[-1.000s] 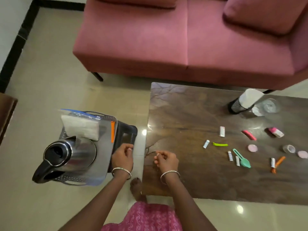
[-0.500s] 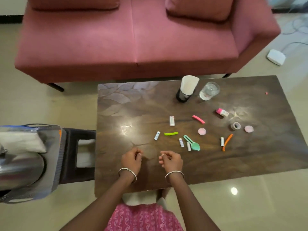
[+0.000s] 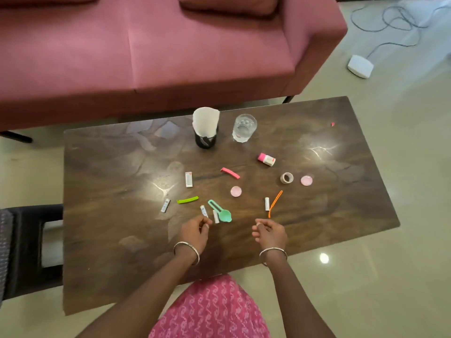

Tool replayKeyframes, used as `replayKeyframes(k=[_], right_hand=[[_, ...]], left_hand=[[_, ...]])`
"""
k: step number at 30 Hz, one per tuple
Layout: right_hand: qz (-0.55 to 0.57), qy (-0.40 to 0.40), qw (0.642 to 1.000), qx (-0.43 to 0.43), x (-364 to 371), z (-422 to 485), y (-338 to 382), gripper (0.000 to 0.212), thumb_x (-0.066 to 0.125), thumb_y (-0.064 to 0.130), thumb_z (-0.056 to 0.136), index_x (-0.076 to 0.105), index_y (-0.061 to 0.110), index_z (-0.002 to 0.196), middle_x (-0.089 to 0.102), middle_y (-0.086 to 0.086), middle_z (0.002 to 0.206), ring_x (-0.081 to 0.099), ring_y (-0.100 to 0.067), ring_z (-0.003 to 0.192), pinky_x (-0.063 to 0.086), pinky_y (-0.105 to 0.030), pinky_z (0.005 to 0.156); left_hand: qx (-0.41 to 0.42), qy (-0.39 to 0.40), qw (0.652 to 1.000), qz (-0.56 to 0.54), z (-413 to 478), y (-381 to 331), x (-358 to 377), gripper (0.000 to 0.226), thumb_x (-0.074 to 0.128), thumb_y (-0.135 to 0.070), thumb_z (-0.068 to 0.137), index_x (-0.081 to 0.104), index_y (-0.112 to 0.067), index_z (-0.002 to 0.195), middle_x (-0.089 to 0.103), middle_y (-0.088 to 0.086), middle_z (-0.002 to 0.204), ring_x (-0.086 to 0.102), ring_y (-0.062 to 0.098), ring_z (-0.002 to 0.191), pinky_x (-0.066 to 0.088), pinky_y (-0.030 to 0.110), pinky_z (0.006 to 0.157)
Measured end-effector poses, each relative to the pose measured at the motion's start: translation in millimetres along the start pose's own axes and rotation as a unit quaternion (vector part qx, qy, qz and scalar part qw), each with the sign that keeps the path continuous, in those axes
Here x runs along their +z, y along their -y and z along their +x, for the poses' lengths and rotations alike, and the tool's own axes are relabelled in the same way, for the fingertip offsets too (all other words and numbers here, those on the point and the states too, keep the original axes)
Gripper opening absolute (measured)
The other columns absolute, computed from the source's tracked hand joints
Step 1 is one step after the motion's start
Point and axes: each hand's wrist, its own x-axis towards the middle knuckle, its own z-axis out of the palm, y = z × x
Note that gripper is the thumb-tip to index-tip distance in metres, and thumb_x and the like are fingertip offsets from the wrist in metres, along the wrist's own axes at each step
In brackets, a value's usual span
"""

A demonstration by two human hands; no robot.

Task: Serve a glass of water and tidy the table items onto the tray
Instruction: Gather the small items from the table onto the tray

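Observation:
A glass of water (image 3: 243,128) stands at the far side of the dark wooden table (image 3: 109,235), beside a black cup holding white paper (image 3: 206,129). Small items lie scattered mid-table: a teal scoop (image 3: 221,212), green clip (image 3: 187,200), pink clip (image 3: 230,172), orange clip (image 3: 275,203), tape ring (image 3: 286,178), pink-capped bottle (image 3: 266,159), two pink discs (image 3: 236,191) and several white tubes (image 3: 188,179). My left hand (image 3: 195,231) hovers just below the scoop, fingers loosely curled, holding nothing. My right hand (image 3: 270,232) hovers below the orange clip, likewise empty.
Only a grey sliver of the tray (image 3: 3,252) shows at the left edge, on a black stool (image 3: 31,242) beside the table. A pink sofa (image 3: 170,50) runs behind the table. A white device (image 3: 360,66) with a cable lies on the floor, far right.
The view swung right, off the tray and kettle, to the table. My left hand left the tray side, and both hands moved forward over the table and spread apart.

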Motion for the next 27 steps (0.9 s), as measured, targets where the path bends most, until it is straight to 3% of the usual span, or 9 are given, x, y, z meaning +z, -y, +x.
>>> replayKeyframes(k=[2, 5, 6, 10, 13, 17, 19, 24, 27], right_hand=[[0.001, -0.026, 1.000, 0.012, -12.5, 18.6, -1.0, 0.017, 0.057, 0.000, 0.089, 0.073, 0.008, 0.087, 0.072, -0.017, 0.076, 0.062, -0.020, 0.058, 0.055, -0.035, 0.061], [-0.028, -0.076, 0.996, 0.021, -24.3, 49.9, -0.8, 0.017, 0.061, 0.002, 0.083, 0.076, 0.008, 0.089, 0.073, -0.016, 0.077, 0.065, -0.030, 0.069, 0.058, -0.048, 0.079], [-0.037, -0.091, 0.995, 0.026, -26.5, 57.9, 1.7, 0.016, 0.062, 0.005, 0.082, 0.077, 0.011, 0.087, 0.073, -0.013, 0.075, 0.067, -0.032, 0.073, 0.057, -0.048, 0.082], [-0.076, -0.110, 0.990, 0.041, -25.5, 95.9, 7.4, 0.010, 0.066, 0.018, 0.083, 0.077, 0.018, 0.083, 0.075, -0.008, 0.085, 0.068, -0.031, 0.089, 0.052, -0.032, 0.082], [-0.100, -0.107, 0.988, 0.051, -17.3, 124.6, 8.0, 0.017, 0.068, 0.027, 0.084, 0.078, 0.017, 0.093, 0.076, -0.010, 0.097, 0.066, -0.032, 0.096, 0.047, -0.030, 0.079], [-0.126, -0.122, 0.983, 0.059, -5.9, 154.4, 3.4, 0.026, 0.071, 0.038, 0.084, 0.074, 0.013, 0.092, 0.074, -0.012, 0.098, 0.066, -0.033, 0.099, 0.048, -0.033, 0.082], [-0.131, -0.136, 0.980, 0.057, -2.3, 163.3, 0.0, 0.023, 0.073, 0.037, 0.083, 0.071, 0.014, 0.085, 0.074, -0.012, 0.094, 0.067, -0.034, 0.095, 0.048, -0.033, 0.079], [-0.127, -0.146, 0.980, 0.055, 0.6, 170.6, -6.4, 0.016, 0.073, 0.030, 0.082, 0.068, 0.015, 0.077, 0.074, -0.013, 0.089, 0.068, -0.033, 0.088, 0.045, -0.030, 0.074], [-0.119, -0.144, 0.981, 0.046, -1.0, 168.6, -10.6, 0.015, 0.072, 0.028, 0.083, 0.068, 0.014, 0.079, 0.074, -0.011, 0.090, 0.068, -0.032, 0.088, 0.045, -0.031, 0.074]], left_hand=[[0.014, -0.002, 1.000, 0.018, 8.6, -6.1, 9.4, 0.024, 0.057, -0.004, 0.084, 0.064, -0.026, 0.076, 0.064, -0.011, 0.064, 0.065, 0.016, 0.063, 0.050, 0.026, 0.066], [0.039, -0.003, 0.998, 0.052, 24.2, -12.3, 23.4, 0.026, 0.059, -0.003, 0.083, 0.063, -0.028, 0.076, 0.065, -0.012, 0.065, 0.057, 0.003, 0.057, 0.039, 0.006, 0.060], [0.040, 0.005, 0.997, 0.068, 27.9, -14.4, 25.9, 0.022, 0.059, -0.003, 0.084, 0.065, -0.025, 0.080, 0.069, -0.008, 0.072, 0.058, 0.004, 0.060, 0.039, 0.006, 0.061], [0.058, 0.045, 0.976, 0.207, 49.1, -14.2, 40.6, 0.022, 0.060, -0.016, 0.086, 0.065, -0.020, 0.107, 0.065, 0.004, 0.103, 0.063, 0.028, 0.092, 0.049, 0.035, 0.082], [0.076, 0.109, 0.927, 0.350, 64.9, -11.5, 52.4, 0.046, 0.066, -0.035, 0.081, 0.053, -0.028, 0.125, 0.049, 0.000, 0.124, 0.056, 0.029, 0.106, 0.047, 0.039, 0.089], [0.159, 0.108, 0.866, 0.461, 81.3, -3.7, 69.3, 0.067, 0.072, -0.044, 0.073, 0.041, -0.034, 0.132, 0.039, -0.001, 0.131, 0.044, 0.027, 0.120, 0.039, 0.040, 0.094], [0.181, 0.107, 0.849, 0.484, 87.0, -1.9, 74.3, 0.068, 0.072, -0.043, 0.073, 0.041, -0.034, 0.133, 0.037, 0.000, 0.133, 0.042, 0.026, 0.122, 0.037, 0.041, 0.095], [0.208, 0.090, 0.835, 0.501, 92.7, 0.6, 78.3, 0.038, 0.059, -0.039, 0.084, 0.055, -0.029, 0.120, 0.043, 0.002, 0.133, 0.042, 0.028, 0.123, 0.033, 0.041, 0.095], [0.224, 0.095, 0.832, 0.498, 88.7, -0.9, 76.8, 0.037, 0.068, -0.040, 0.078, 0.061, -0.026, 0.111, 0.054, 0.000, 0.126, 0.050, 0.026, 0.119, 0.038, 0.041, 0.094]])
